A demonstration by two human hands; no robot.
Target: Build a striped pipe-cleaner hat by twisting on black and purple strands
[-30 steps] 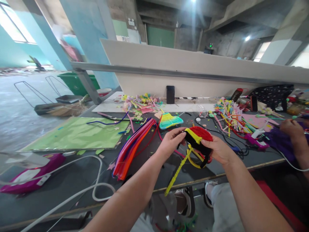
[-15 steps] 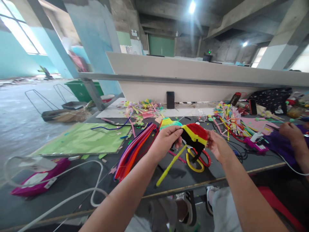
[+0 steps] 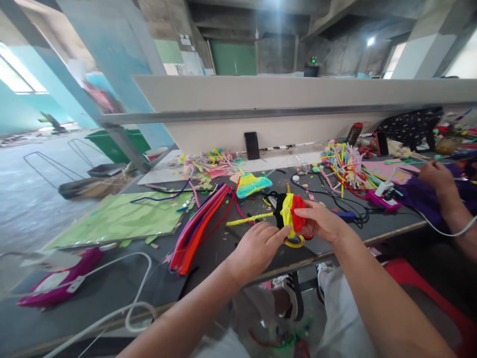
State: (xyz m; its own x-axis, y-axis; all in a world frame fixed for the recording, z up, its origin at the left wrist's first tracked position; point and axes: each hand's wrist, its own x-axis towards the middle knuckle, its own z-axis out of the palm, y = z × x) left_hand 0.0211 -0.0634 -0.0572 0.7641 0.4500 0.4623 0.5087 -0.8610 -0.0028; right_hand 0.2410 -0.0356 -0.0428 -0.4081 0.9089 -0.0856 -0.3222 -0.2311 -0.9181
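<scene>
The dark worktop (image 3: 219, 256) carries the work; the hands meet just inside its front edge. The bundle of pipe cleaners (image 3: 199, 228) lies to the left, apart from both hands. Right hand (image 3: 322, 221): thumb and fingers closed on the red side of the striped chenille piece (image 3: 287, 211), which extends leftward from that grip. Left hand (image 3: 257, 248): fingertips at the piece's near end; whether they pinch cannot be told. The right appears nearer the piece's middle. The long axis, as judged, runs from front edge toward back edge. The yellow stem (image 3: 249, 219) points to the worktop's left end. Difference from half a second earlier: the red has turned from back to right, and the stem, formerly slanting toward the front edge, lies nearly parallel to it.
</scene>
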